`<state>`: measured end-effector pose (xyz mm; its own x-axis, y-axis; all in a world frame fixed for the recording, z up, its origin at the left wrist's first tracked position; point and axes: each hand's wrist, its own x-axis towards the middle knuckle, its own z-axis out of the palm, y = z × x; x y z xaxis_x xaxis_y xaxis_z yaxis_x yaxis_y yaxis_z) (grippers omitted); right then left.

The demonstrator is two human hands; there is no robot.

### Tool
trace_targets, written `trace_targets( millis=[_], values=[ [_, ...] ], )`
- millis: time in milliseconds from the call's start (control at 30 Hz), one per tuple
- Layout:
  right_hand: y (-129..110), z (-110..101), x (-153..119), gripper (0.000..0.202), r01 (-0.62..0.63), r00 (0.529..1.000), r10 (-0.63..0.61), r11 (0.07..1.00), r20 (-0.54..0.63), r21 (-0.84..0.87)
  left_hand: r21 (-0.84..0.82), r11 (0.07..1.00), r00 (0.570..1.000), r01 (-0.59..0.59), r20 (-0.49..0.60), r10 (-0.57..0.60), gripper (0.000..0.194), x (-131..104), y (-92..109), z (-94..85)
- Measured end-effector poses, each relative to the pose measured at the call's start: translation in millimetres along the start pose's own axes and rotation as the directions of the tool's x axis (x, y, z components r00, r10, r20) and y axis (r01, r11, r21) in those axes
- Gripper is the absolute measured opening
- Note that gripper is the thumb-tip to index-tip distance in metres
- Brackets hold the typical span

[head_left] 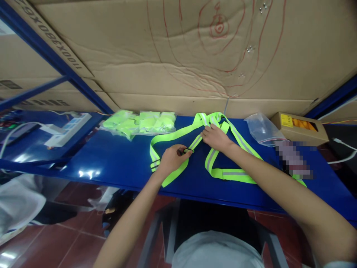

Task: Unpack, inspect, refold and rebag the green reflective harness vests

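Note:
A neon yellow-green reflective harness of straps (234, 174) with grey stripes lies spread over the blue table. My left hand (173, 159) is closed on a strap near a small black buckle (183, 151), above the harness's left loop. Further up and to the right, my right hand (215, 137) pinches the same harness where several straps come together. A short strap runs taut between the two hands. My fingertips partly hide the webbing they hold.
Clear bags of folded yellow-green straps (139, 123) lie at the back left. A power strip (68, 130) stands further left. At the right are an empty plastic bag (263, 128), a cardboard box (299, 128) and a blurred-out object (294, 158). A cardboard wall (125, 48) rises behind.

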<state>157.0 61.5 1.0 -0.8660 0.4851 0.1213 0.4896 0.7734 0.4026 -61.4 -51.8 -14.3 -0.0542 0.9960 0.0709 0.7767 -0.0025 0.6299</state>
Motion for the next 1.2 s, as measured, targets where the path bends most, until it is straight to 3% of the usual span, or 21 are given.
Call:
trace_targets(
  millis=[300,433,567,667,800,900,1033,1200],
  values=[
    [25,15,2,0.029,-0.189,0.981,0.190,0.982,0.039,-0.025,-0.066,0.998,0.999,0.005,-0.031,-0.008,0.037,-9,-5,0.4],
    [21,11,1,0.029,-0.236,0.969,0.236,0.972,0.070,-0.005,-0.137,0.991,1.000,0.003,-0.001,-0.003,0.043,-9,-11,0.0],
    [-8,-6,-7,0.045,-0.153,0.988,0.150,0.986,0.046,0.060,-0.209,0.978,1.000,-0.026,0.005,0.027,0.049,-15,-12,-2.9],
    [-35,-21,-10,0.059,-0.040,0.999,0.044,0.976,-0.017,0.214,-0.294,0.954,0.998,-0.066,-0.035,0.059,0.050,-19,-15,-5.2],
    [-56,-23,-3,0.045,0.067,0.995,-0.042,0.948,-0.087,0.311,-0.358,0.927,0.994,-0.110,-0.044,0.101,0.044,-24,-22,-5.8],
    [-55,-13,4,0.029,0.085,0.993,-0.066,0.971,-0.093,0.223,-0.280,0.943,0.983,-0.181,-0.050,0.174,0.041,-30,-27,-5.2],
    [-42,-2,6,0.034,0.077,0.994,-0.065,0.988,-0.093,0.137,-0.118,0.956,0.960,-0.269,-0.110,0.256,0.041,-38,-31,-4.1],
    [-33,1,4,0.038,0.067,0.994,-0.061,0.996,-0.092,0.065,-0.076,0.950,0.953,-0.304,-0.042,0.302,0.040,-46,-29,-4.6]
  ],
)
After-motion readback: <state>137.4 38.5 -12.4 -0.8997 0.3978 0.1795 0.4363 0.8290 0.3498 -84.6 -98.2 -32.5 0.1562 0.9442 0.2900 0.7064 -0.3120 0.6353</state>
